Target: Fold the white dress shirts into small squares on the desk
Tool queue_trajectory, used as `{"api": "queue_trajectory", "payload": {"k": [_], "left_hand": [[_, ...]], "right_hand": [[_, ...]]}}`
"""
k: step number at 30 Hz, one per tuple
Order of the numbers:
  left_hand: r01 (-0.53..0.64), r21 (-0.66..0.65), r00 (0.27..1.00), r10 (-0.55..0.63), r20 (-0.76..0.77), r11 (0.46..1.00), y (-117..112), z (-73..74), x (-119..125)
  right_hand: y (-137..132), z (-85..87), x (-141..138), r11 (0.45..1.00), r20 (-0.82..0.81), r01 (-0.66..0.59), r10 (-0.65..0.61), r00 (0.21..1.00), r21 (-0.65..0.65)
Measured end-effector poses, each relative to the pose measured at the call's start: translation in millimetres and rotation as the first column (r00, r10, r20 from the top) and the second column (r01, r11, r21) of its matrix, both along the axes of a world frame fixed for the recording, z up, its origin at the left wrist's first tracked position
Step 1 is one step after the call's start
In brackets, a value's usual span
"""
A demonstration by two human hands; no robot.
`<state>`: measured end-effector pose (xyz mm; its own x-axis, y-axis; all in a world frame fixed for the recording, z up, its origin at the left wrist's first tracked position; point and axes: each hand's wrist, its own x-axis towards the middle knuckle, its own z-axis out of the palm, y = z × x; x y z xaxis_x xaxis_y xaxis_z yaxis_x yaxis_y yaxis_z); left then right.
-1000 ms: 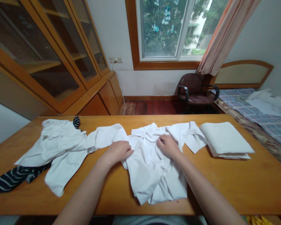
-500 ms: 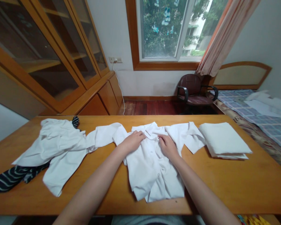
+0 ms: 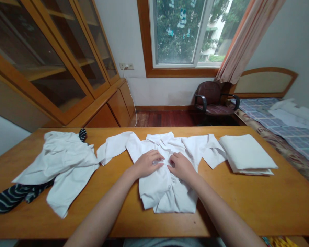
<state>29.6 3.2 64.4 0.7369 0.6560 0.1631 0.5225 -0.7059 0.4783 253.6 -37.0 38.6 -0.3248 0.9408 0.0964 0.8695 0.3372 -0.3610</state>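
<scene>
A white button-up shirt (image 3: 158, 199) lies front up on the table, collar towards the far edge and both sleeves spread out sideways. My left hand (image 3: 148, 163) rests on the left side of its chest, fingers curled on the cloth by the button front. Opposite it, my right hand (image 3: 181, 166) has its fingers bent and closed on the other edge of the front. The fingertips of both hands are close together but apart. A button shows below them on the front; what lies right under the fingers is partly hidden.
On the wooden table (image 3: 247, 206), a crumpled white garment (image 3: 67, 154) lies at the left over a dark striped cloth (image 3: 10, 197). A folded white cloth (image 3: 247, 152) sits at the right, against the shirt's sleeve. Beyond stand a glass-door cabinet (image 3: 64, 68), an armchair (image 3: 211, 97) and a bed (image 3: 280, 120).
Both hands have moved down from just below the collar to the middle of the chest. The shirt's lower edge has shifted slightly away from me, and its left sleeve has shifted.
</scene>
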Motion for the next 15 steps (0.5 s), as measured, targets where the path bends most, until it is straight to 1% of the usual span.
{"api": "queue_trajectory", "payload": {"k": [1, 3, 6, 8, 11, 13, 15], "left_hand": [[0.016, -0.018, 0.999, -0.017, -0.036, 1.000, -7.1, 3.1, 2.8], [0.005, -0.028, 0.991, -0.009, -0.132, 1.000, -19.1, 4.8, 7.7], [-0.030, -0.033, 0.970, 0.021, -0.243, 0.999, -30.4, -0.5, 10.3], [-0.028, -0.044, 0.964, 0.015, -0.265, 0.999, -34.0, -6.0, 8.7], [-0.026, -0.069, 0.978, 0.011, -0.208, 0.997, -36.8, -12.5, 3.1], [-0.035, -0.111, 0.994, 0.023, -0.107, 0.993, -38.6, -14.7, -1.8], [-0.031, -0.185, 0.999, 0.035, 0.020, 0.982, -40.4, -15.4, -6.7]], "right_hand": [[-1.1, 0.8, -0.5, 1.000, 0.029, 0.013, -0.013, 0.999, -0.005], [-2.0, 1.6, -0.6, 0.999, 0.072, 0.035, -0.034, 0.997, -0.008], [-0.9, 2.1, 1.2, 0.998, 0.097, 0.051, -0.048, 0.994, -0.023], [-0.1, 3.2, 3.6, 0.998, 0.059, 0.057, -0.055, 0.997, -0.036], [-1.2, 8.3, 9.1, 0.997, -0.102, 0.067, -0.070, 0.992, -0.028], [-4.2, 14.3, 13.6, 0.999, -0.225, 0.043, -0.045, 0.973, -0.014], [-8.7, 21.2, 18.1, 1.000, -0.323, -0.021, 0.021, 0.946, 0.003]]}}
